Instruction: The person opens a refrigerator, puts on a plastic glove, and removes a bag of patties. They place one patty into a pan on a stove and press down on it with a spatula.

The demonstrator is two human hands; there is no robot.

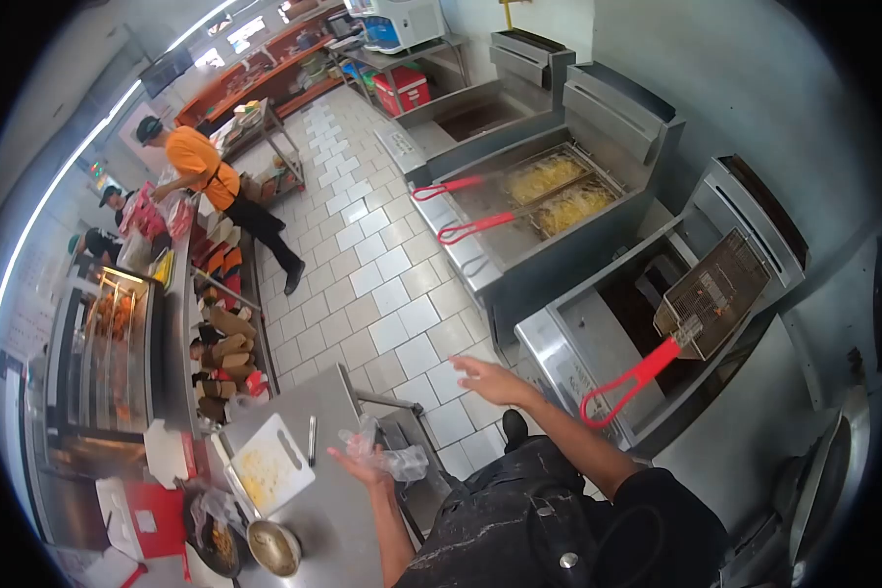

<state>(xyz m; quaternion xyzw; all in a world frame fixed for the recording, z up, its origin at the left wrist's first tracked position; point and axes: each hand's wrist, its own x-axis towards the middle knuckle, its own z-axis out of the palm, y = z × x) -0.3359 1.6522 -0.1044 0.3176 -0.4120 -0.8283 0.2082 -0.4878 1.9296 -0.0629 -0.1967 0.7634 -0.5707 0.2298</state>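
My left hand (361,461) is palm-up over the edge of the steel prep table (338,519), its fingers loosely closed on a crumpled clear plastic glove or bag (394,457) that hangs off toward the table's corner. My right hand (490,380) is held out empty, fingers spread, above the pale tiled floor (382,284), reaching toward the empty wire fry basket with the red handle (701,309) that rests tilted on the near steel fryer (598,353); the hand is well apart from that handle. I judge I am between steps, with the plastic in hand and the fryer not yet touched. The next move, as I read it, calls for dealing with the plastic before gripping anything hot. On the table lie a white cutting board with yellow scraps (269,465) and a small steel bowl (274,547). A person in an orange shirt (201,162) works far off.
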